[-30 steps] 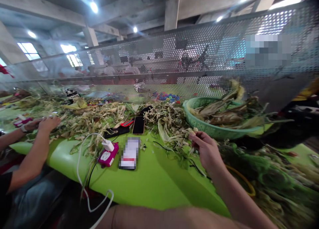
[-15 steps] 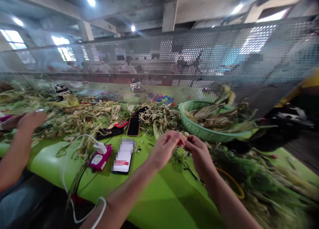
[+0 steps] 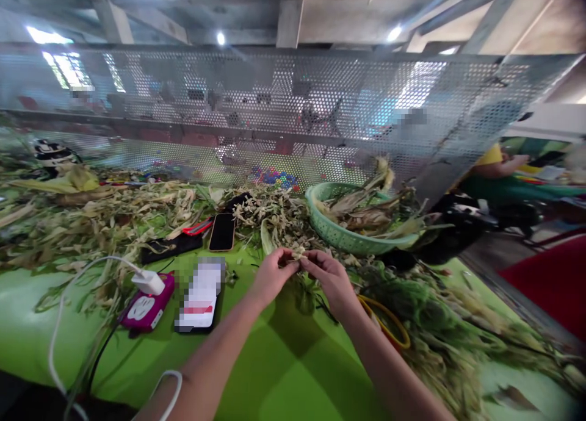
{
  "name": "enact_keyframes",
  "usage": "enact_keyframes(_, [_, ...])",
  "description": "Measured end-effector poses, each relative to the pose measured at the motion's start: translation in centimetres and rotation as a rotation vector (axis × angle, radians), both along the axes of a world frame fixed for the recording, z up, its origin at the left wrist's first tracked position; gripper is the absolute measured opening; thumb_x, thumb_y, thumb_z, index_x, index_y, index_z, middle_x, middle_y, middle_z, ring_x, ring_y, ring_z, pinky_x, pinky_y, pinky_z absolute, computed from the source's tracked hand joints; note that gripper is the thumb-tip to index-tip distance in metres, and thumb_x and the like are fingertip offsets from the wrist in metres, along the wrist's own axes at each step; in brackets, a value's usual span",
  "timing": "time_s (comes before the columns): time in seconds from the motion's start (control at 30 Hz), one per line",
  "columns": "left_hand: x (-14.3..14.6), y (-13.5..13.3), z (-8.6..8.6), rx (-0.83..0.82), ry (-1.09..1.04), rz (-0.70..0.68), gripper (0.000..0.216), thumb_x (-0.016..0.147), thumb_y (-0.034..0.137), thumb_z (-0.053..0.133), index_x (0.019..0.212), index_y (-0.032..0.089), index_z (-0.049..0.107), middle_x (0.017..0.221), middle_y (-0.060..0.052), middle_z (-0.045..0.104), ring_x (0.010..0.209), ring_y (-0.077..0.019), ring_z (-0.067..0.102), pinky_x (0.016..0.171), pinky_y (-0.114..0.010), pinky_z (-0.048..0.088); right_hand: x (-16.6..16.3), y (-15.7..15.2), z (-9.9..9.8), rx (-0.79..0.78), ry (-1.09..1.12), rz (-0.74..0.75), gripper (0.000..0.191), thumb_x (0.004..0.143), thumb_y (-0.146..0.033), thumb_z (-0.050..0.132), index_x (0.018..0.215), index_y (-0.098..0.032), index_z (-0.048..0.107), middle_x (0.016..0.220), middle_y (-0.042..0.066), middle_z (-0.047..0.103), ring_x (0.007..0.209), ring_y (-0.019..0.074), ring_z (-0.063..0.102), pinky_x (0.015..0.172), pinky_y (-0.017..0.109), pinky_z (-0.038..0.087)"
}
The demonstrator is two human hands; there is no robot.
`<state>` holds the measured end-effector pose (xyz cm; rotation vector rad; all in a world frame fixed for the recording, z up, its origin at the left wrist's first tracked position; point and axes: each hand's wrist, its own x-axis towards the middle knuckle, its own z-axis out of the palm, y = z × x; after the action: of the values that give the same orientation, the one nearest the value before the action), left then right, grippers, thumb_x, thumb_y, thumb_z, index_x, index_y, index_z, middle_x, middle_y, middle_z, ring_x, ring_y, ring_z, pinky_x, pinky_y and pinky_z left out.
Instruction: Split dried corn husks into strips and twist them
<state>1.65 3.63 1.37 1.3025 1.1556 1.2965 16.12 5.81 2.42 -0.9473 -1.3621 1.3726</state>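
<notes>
Both hands meet above the green tabletop (image 3: pixel 284 372), fingertips pinched together. Between them is a small pale, flower-like piece (image 3: pixel 298 252), seemingly of dried husk; its details are too small to make out. My left hand (image 3: pixel 273 277) grips it from the left, thumb against the fingers. From the other side my right hand (image 3: pixel 330 282) pinches the same piece. Green strands (image 3: pixel 303 296) lie just below the fingers. Beyond the hands spreads a heap of small pale husk pieces (image 3: pixel 274 216).
A green basket (image 3: pixel 352 243) of dry husks stands right of the heap. At left are a lit phone (image 3: pixel 199 299), a dark phone (image 3: pixel 222 232) and a purple power strip (image 3: pixel 149 305) with a white charger. A yellow ring (image 3: pixel 389 329) and green fibres (image 3: pixel 439 323) lie at right.
The view has swung right, so the table things sit further left and another person's arms have left the frame. The pale piece now shows more plainly between my fingertips.
</notes>
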Motion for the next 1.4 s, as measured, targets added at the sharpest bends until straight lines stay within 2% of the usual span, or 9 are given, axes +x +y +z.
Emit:
enact_keyframes(0.13, [-0.21, 0.17, -0.12, -0.011, -0.043, 0.004, 0.026, 0.076, 0.033, 0.064, 0.095, 0.016, 0.06, 0.094, -0.006, 0.065, 0.089, -0.0189, 0.058, 0.083, -0.03, 0.044, 0.12, 0.19, -0.41, 0.057, -0.079, -0.071, 0.029, 0.07, -0.043, 0.072, 0.085, -0.018, 0.067, 0.076, 0.002, 0.063, 0.068, 0.0146, 0.053, 0.06, 0.024, 0.042])
enact_keyframes(0.37, [-0.28, 0.28, -0.31, -0.042, -0.061, -0.001, 0.024, 0.073, 0.034, 0.066, 0.087, 0.016, 0.061, 0.087, -0.005, 0.064, 0.083, -0.0177, 0.057, 0.08, -0.029, 0.043, 0.22, 0.42, -0.47, 0.083, -0.086, -0.083, 0.028, 0.069, -0.043, 0.073, 0.081, -0.019, 0.066, 0.074, 0.001, 0.062, 0.068, 0.0147, 0.052, 0.06, 0.024, 0.039])
enact_keyframes(0.57, [-0.03, 0.19, -0.21, -0.076, -0.22, 0.018, 0.025, 0.072, 0.032, 0.067, 0.088, 0.016, 0.058, 0.086, -0.002, 0.061, 0.083, -0.0153, 0.054, 0.078, -0.026, 0.042, 0.22, 0.42, -0.45, 0.083, -0.137, -0.036, 0.026, 0.069, -0.042, 0.073, 0.075, -0.018, 0.065, 0.068, 0.0, 0.059, 0.062, 0.0141, 0.049, 0.057, 0.025, 0.036])
enact_keyframes(0.77, [-0.07, -0.08, 0.35, -0.076, -0.264, -0.001, 0.025, 0.076, 0.038, 0.063, 0.086, 0.015, 0.059, 0.081, -0.001, 0.058, 0.077, -0.0134, 0.052, 0.073, -0.025, 0.04, 0.35, 0.59, -0.94, 0.106, -0.141, -0.002, 0.021, 0.071, -0.038, 0.071, 0.074, -0.018, 0.064, 0.067, -0.001, 0.057, 0.064, 0.0144, 0.048, 0.06, 0.026, 0.037])
enact_keyframes(0.93, [-0.15, -0.07, 0.36, -0.109, -0.293, 0.002, 0.028, 0.071, 0.039, 0.067, 0.08, 0.014, 0.059, 0.074, 0.0, 0.056, 0.071, -0.0118, 0.049, 0.069, -0.024, 0.038, 0.13, 0.38, -0.56, 0.124, -0.173, -0.017, 0.023, 0.071, -0.04, 0.07, 0.071, -0.018, 0.062, 0.066, -0.001, 0.055, 0.063, 0.0142, 0.046, 0.059, 0.025, 0.036])
enact_keyframes(1.07, [-0.19, 0.19, 0.09, -0.119, -0.31, 0.017, 0.031, 0.069, 0.043, 0.069, 0.078, 0.015, 0.06, 0.072, 0.0, 0.056, 0.069, -0.0124, 0.049, 0.067, -0.025, 0.038, -0.07, 0.09, -0.18, 0.096, -0.148, -0.028, 0.024, 0.074, -0.041, 0.068, 0.078, -0.018, 0.061, 0.069, -0.001, 0.055, 0.064, 0.0134, 0.046, 0.059, 0.024, 0.037])
enact_keyframes(1.2, [-0.24, 0.43, -0.18, -0.081, -0.294, 0.007, 0.032, 0.067, 0.042, 0.07, 0.081, 0.015, 0.061, 0.075, -0.001, 0.058, 0.072, -0.0137, 0.052, 0.071, -0.027, 0.04, -0.1, 0.02, -0.24, 0.072, -0.072, -0.001, 0.03, 0.073, -0.042, 0.07, 0.089, -0.019, 0.061, 0.081, 0.002, 0.061, 0.073, 0.0153, 0.053, 0.065, 0.025, 0.04])
enact_keyframes(1.4, [-0.2, 0.02, 0.36, -0.143, -0.297, -0.035, 0.033, 0.072, 0.046, 0.065, 0.081, 0.015, 0.062, 0.074, -0.002, 0.059, 0.071, -0.0152, 0.053, 0.071, -0.029, 0.041, 0.11, 0.3, -0.44, 0.091, -0.076, -0.077, 0.029, 0.07, -0.044, 0.071, 0.079, -0.018, 0.062, 0.069, 0.0, 0.057, 0.062, 0.0125, 0.047, 0.056, 0.024, 0.037])
